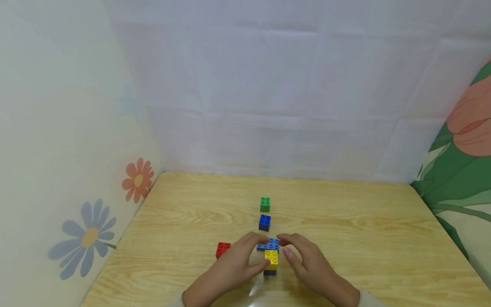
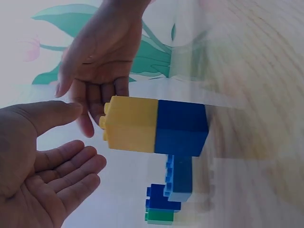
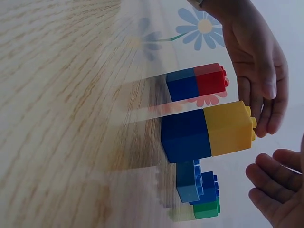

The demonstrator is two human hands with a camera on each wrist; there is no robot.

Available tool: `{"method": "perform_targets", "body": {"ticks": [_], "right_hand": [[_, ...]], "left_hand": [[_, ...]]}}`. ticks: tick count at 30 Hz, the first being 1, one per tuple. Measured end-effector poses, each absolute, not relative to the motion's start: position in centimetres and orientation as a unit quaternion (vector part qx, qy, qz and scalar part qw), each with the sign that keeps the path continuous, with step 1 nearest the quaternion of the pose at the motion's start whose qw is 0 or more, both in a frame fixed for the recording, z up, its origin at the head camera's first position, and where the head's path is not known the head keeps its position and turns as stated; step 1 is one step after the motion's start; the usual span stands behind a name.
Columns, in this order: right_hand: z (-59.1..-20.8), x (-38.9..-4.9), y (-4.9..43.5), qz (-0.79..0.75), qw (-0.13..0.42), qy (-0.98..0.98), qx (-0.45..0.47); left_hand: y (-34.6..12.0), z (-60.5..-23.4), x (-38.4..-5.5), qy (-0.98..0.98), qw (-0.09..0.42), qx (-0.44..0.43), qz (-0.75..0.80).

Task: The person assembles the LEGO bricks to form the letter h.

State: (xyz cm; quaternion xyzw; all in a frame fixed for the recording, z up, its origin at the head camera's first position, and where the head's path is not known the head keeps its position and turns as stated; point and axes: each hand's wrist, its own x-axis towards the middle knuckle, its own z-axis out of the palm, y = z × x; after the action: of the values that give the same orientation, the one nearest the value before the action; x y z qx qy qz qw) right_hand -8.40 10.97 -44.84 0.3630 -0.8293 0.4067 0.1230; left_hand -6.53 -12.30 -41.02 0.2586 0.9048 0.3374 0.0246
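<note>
A yellow toy brick (image 1: 271, 256) sits on a dark blue brick (image 2: 181, 127), making a small stack near the front of the table. My left hand (image 1: 238, 261) hovers on the stack's left, fingers loosely bent; in the head view its thumb overlaps the yellow brick, but both wrist views show a gap. On the other side, my right hand (image 1: 311, 263) is held apart from the bricks with its fingers relaxed. Just behind the stack lies a wider light blue brick (image 1: 273, 244), seen between the hands. Neither hand holds anything.
Left of my left hand, and partly hidden by it, a red brick (image 1: 223, 248) tops another blue brick (image 3: 182, 86). Farther back stand a blue brick (image 1: 264, 222) and a green brick (image 1: 265, 204). A white cloth (image 1: 268, 94) hangs behind the wooden table (image 1: 368, 230).
</note>
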Motion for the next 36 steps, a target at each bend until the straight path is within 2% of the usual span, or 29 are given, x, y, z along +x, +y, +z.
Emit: {"method": "perform_targets", "body": {"ticks": [8,14,26,36], "right_hand": [[-45.1,-8.5,10.8,0.416,0.119,-0.829,0.355],[-45.2,-8.6,10.7,0.423,0.111,-0.834,0.337],[-45.3,-8.9,10.6,0.427,0.064,-0.856,0.285],[-46.0,-9.6,10.8,0.396,0.086,-0.872,0.274]], "left_hand": [[-13.2,-39.5,-6.2,0.904,-0.035,0.26,0.337],[-15.6,-38.0,-6.7,0.914,-0.044,0.23,0.332],[-18.0,-36.9,-7.1,0.935,0.002,0.191,0.298],[-19.1,-37.1,-7.6,0.94,0.042,0.179,0.287]]}}
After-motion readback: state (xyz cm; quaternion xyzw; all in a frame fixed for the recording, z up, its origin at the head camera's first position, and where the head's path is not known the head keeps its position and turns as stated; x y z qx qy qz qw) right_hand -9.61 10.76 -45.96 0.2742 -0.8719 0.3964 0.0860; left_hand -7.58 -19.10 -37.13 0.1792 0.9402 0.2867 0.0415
